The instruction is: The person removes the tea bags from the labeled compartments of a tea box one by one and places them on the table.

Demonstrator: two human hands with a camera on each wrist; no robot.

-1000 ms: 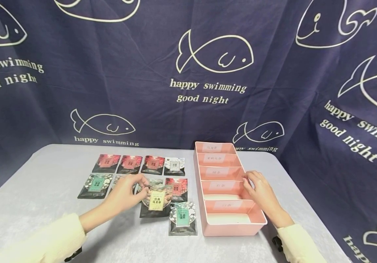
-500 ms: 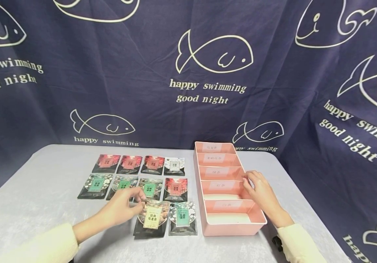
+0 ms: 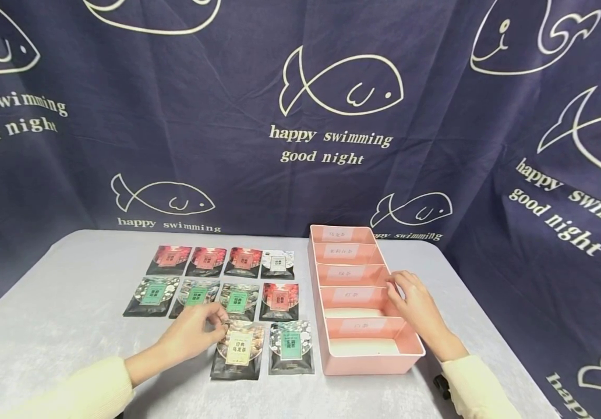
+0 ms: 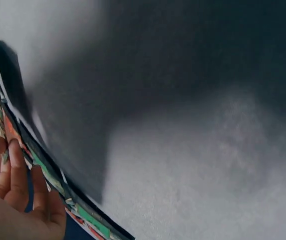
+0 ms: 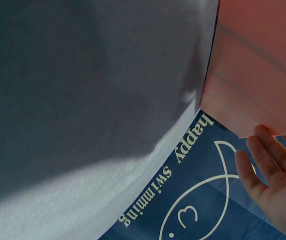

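In the head view my left hand (image 3: 187,334) pinches the upper left corner of a tea packet (image 3: 239,351) with a yellow label. This packet lies at the front of the group, left of a green-labelled packet (image 3: 291,348). In the left wrist view, the thumb and fingers (image 4: 16,155) hold the packet's edge, seen nearly side-on. At the pink divided storage box (image 3: 374,365), my right hand (image 3: 418,305) grips the right rim. The right wrist view shows its fingers (image 5: 268,155) along the outer wall; the thumb is hidden there.
Behind the yellow packet lie red-labelled packets (image 3: 208,262), green-labelled packets (image 3: 152,297) and a white one (image 3: 278,265) in rows. The box has several compartments with paper labels (image 3: 351,295). A dark blue fish-print curtain (image 3: 248,116) hangs behind the grey table (image 3: 70,291).
My left hand has brought the yellow-labelled packet toward the front edge and slightly left, down onto the table. Green-labelled packets behind it have come into view. The right hand stays on the rim.
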